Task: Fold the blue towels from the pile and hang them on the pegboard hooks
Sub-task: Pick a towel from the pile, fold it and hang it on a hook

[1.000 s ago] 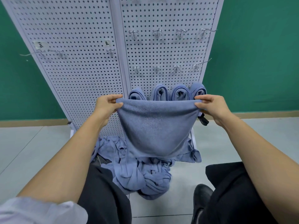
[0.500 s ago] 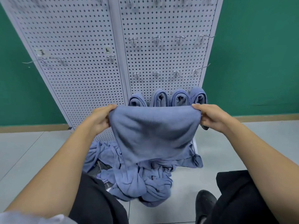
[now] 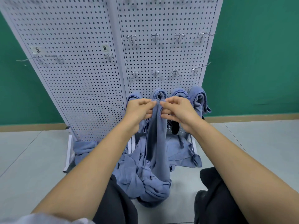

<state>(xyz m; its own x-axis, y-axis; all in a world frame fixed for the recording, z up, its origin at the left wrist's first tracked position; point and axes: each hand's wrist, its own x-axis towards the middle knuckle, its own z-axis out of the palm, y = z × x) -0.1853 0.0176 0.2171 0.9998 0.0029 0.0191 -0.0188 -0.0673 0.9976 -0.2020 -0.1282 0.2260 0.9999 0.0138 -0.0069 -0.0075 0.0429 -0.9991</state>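
A big white pegboard [image 3: 77, 81] stood against the green wall [image 3: 258, 62]. On the floor [image 3: 32, 159] at its foot lay a pile of blue towels [image 3: 145, 185], all bunched up. One blue towel [image 3: 156, 143] hung long and thin from the person's hands down to the pile. Four folded towels [image 3: 199, 101] hung in a row low on the board, just behind the hands. The left hand [image 3: 139, 110] and the right hand [image 3: 179, 111] were close together, each pinching the top edge of the towel with curled fingers. Bare metal hooks [image 3: 155, 37] stuck out higher up. Two small labels [image 3: 105, 47] had writing on them, maybe letters, too blurry to read.
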